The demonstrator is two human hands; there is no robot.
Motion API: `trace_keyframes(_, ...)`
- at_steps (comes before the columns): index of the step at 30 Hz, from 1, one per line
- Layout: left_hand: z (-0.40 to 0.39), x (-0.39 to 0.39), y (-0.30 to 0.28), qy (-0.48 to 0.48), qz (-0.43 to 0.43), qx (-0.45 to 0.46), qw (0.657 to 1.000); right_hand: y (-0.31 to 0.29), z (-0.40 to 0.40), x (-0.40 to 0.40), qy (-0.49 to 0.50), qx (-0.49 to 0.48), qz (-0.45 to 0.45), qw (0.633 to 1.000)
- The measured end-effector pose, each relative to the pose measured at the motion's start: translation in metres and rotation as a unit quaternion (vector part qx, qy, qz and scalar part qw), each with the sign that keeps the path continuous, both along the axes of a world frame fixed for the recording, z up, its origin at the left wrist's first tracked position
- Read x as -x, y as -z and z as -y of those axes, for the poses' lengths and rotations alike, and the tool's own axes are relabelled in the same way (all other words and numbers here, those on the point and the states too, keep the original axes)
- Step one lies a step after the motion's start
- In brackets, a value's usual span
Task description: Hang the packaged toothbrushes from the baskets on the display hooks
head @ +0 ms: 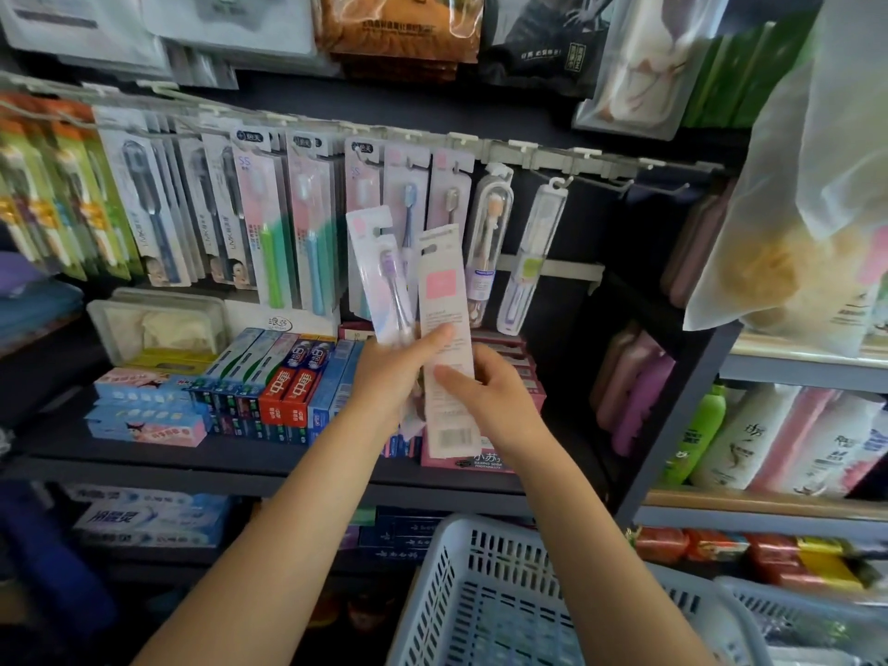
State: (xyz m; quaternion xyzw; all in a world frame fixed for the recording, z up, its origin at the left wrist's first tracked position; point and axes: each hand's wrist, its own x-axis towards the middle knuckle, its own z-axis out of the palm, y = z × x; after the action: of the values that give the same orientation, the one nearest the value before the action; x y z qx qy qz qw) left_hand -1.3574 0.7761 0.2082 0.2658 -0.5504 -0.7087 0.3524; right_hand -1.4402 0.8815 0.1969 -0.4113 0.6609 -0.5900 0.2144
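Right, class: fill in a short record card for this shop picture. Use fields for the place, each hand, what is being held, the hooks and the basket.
place: shop shelving with a hook rail
left hand: grips a purple toothbrush pack, front facing us
right hand: grips a second pack, printed back facing us
hung packs: many rows on the left and middle hooks
bare hooks: at the rail's right end
basket: white slatted, below the arms; contents unclear

Left hand (pixel 394 372) fingers behind packs; basket (pixel 461 593) cropped below.
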Motion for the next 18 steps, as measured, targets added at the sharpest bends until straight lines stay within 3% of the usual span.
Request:
trace_keyframes(4, 0.004, -0.015, 0.005, -0.005, -0.012, 0.012, 1.000, 0.002, 0.003, -0.004, 0.041, 0.009, -0.047, 0.998)
trace_keyframes(7, 0.000, -0.021, 0.006, 0.006, -0.032, 0.019, 0.999, -0.003, 0.006, -0.017, 0.017, 0.033, -0.060, 0.997)
trace_keyframes(14, 0.012, -0.032, 0.009, -0.067, -0.048, -0.011, 0.996, -0.003, 0.008, -0.028, -0.005, 0.101, -0.019, 0.995)
trace_keyframes(18, 0.017, -0.036, 0.004, -0.084, -0.072, -0.003, 0.994, 0.001, 0.012, -0.027, -0.003, 0.049, 0.010, 0.999)
